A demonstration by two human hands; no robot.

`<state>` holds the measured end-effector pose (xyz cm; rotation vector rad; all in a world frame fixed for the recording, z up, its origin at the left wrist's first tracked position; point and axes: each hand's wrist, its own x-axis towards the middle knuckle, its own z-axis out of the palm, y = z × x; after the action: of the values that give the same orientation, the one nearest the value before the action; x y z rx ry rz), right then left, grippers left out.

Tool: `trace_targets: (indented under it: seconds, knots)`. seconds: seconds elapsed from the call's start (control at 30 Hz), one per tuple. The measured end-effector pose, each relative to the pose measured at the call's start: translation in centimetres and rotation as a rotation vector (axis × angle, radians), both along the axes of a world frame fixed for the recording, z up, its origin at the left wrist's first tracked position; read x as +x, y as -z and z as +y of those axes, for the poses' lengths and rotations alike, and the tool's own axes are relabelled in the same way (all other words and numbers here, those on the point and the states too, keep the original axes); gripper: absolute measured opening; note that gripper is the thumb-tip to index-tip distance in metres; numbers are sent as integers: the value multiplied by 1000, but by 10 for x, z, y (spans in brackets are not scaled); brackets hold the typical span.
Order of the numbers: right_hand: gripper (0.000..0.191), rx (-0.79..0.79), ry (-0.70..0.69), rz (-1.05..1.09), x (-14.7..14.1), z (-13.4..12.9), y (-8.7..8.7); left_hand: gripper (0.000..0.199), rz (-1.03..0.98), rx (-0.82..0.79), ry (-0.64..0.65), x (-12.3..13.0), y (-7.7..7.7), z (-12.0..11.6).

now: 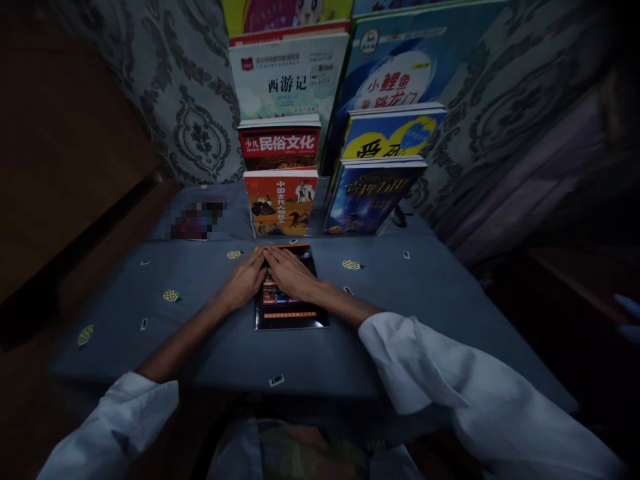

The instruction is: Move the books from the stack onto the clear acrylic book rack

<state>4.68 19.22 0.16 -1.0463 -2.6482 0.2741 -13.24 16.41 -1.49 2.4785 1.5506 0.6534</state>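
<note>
A dark book (295, 316) with an orange strip near its lower edge lies flat on the blue tablecloth, in front of the upright books. My right hand (289, 272) rests flat on the upper part of its cover, fingers stretched out toward the far left corner. Beside it, my left hand (247, 277) lies along the book's left edge, its fingertips meeting those of my right hand. Neither hand grasps anything. Part of the cover is hidden under the hands.
Behind the book, an orange book (281, 203) and a dark blue book (373, 197) stand in front of several others in tiers. A pixelated item (195, 219) lies at the back left of the table (225, 363). Patterned curtains hang behind.
</note>
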Motion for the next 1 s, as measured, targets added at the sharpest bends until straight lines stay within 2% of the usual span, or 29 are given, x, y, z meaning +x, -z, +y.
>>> trace_targets:
  seconds: [0.27,0.53,0.8,1.0]
  knots:
    - [50,40,67,-18,-1,0,-4,45,49,40,-8,-3,5,14]
    - [47,39,153,40,7,2,-2,45,177,17,2,7,-11,18]
    - [47,8,233,47,39,7,0,46,234,-6,27,24,-18,22]
    - [41,-72,242,169,65,19,2,45,193,7,125,40,-15,33]
